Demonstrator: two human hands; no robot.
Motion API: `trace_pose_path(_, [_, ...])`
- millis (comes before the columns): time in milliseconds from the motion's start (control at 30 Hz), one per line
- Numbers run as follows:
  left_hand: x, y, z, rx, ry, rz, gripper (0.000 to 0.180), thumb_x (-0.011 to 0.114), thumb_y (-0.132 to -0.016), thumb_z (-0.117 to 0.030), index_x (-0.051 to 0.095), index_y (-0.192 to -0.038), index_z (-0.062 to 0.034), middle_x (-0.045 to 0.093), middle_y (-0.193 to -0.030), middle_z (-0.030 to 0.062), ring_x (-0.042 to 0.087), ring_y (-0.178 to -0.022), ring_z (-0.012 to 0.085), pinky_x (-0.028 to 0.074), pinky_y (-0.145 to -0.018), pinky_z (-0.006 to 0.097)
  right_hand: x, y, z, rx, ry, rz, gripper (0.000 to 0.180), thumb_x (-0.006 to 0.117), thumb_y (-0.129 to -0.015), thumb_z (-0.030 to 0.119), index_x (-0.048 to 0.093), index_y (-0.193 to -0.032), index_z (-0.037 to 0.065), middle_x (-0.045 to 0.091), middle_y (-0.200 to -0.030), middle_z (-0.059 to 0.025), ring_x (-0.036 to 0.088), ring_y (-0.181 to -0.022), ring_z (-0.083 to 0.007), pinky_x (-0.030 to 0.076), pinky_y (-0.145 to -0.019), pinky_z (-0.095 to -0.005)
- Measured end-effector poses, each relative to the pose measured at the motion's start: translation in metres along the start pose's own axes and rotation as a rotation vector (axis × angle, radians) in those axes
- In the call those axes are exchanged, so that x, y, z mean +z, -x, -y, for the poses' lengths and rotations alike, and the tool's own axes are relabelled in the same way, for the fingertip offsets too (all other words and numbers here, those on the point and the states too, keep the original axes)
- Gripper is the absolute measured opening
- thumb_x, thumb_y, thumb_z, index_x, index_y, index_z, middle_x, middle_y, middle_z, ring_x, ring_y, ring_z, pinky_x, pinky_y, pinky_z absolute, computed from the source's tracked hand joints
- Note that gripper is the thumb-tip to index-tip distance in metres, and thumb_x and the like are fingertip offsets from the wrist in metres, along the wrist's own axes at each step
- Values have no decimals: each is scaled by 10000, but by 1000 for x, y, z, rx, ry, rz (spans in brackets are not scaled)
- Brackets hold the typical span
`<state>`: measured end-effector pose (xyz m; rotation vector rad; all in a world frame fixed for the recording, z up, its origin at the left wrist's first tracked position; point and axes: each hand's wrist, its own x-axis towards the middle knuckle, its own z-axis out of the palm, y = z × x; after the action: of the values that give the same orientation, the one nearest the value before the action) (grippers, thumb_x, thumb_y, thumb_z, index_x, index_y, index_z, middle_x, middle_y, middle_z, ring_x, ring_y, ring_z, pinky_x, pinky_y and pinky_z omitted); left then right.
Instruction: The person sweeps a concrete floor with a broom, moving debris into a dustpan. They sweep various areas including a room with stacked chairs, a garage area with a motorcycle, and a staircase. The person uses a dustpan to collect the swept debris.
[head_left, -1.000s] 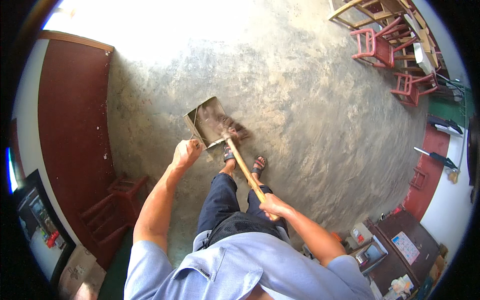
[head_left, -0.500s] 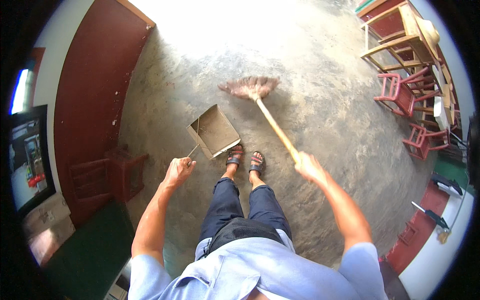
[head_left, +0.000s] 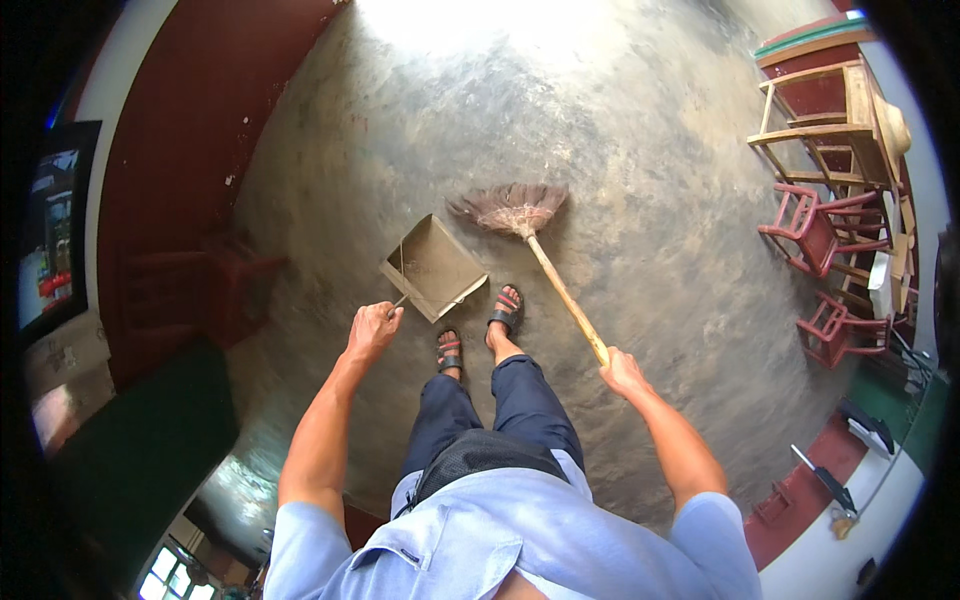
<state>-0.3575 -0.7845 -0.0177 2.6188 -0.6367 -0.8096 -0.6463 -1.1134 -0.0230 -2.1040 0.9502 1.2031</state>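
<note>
— What do the hands hold?
— The left hand [head_left: 372, 330] is closed round the dustpan [head_left: 433, 267] handle; the pan sits at one o'clock from it. The right hand [head_left: 622, 370] grips the broom [head_left: 545, 262] stick, bristles on the concrete floor [head_left: 640, 180] at eleven o'clock.

The dustpan [head_left: 433, 268] handle vanishes inside the closed left hand [head_left: 373, 328], and the right hand [head_left: 622, 372] covers the broom [head_left: 535, 245] stick's end. Whether dirt lies in the pan is too small to tell. The stacked chairs [head_left: 835, 215] blur at the rim.
</note>
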Motion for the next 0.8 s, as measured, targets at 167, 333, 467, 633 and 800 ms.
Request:
trace_pose_path(167, [13, -2, 0, -54, 4, 52, 276, 519, -740, -250, 544, -637, 4, 541, -676, 203, 529, -674, 363, 420, -607, 424, -38, 49, 11, 138, -436, 77, 464, 552, -695, 178, 392, -1113, 59, 567, -835, -193, 559, -770, -340, 444, -620, -395])
trace_pose_path(333, [14, -15, -18, -27, -21, 53, 265, 506, -748, -242, 562, -670, 5, 557, -711, 204, 540, -707, 360, 435, -645, 420, 1, -19, 18, 127, -446, -35, 491, 521, -706, 124, 309, -1144, 59, 553, -774, -174, 555, -618, -284, 452, -490, -365])
trace_pose_path(467, [21, -27, -29, -6, -24, 18, 256, 508, -747, -240, 574, -697, 2, 562, -726, 204, 545, -713, 356, 442, -655, 418, 110, -34, 49, 99, -312, -120, 447, 479, -701, 79, 302, -1108, 27, 557, -700, -178, 567, -500, -242, 461, -428, -352])
trace_pose_path(633, [22, -25, -25, -33, 9, -5, 250, 510, -740, -235, 579, -691, 0, 563, -721, 206, 548, -713, 357, 444, -650, 419, 113, 48, 114, 65, -408, 287, 503, 495, -692, 68, 288, -1146, 1, 546, -615, -149, 547, -456, -201, 449, -414, -333])
trace_pose_path(800, [21, -12, -10, -25, 9, -4, 251, 508, -738, -231, 580, -682, 2, 563, -725, 209, 548, -713, 360, 443, -649, 422, 87, 84, 117, -29, -644, 475, 436, 512, -708, 73, 372, -1120, 39, 465, -549, -43, 452, -387, -133, 388, -352, -287])
